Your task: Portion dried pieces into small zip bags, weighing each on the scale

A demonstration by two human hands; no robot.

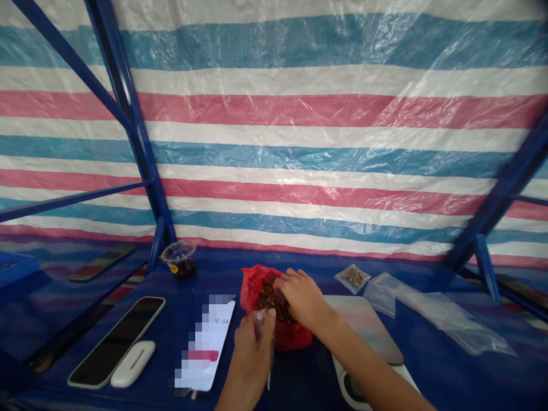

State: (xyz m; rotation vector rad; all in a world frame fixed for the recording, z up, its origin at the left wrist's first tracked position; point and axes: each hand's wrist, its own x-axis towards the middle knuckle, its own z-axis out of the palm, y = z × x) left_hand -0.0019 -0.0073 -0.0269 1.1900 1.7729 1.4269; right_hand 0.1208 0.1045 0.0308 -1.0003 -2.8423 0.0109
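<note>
The left hand (252, 345) pinches a clear plastic bag (259, 319), probably close by for short reach; the curled right hand (303, 295), hold unclear, touches brown pieces (269, 298) in a red plastic bag (295, 338) on the blue bench (306, 379).

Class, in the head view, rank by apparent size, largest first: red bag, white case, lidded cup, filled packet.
1. Red bag
2. White case and lidded cup: too close to rank, the case being nearer the camera
3. Filled packet
</note>
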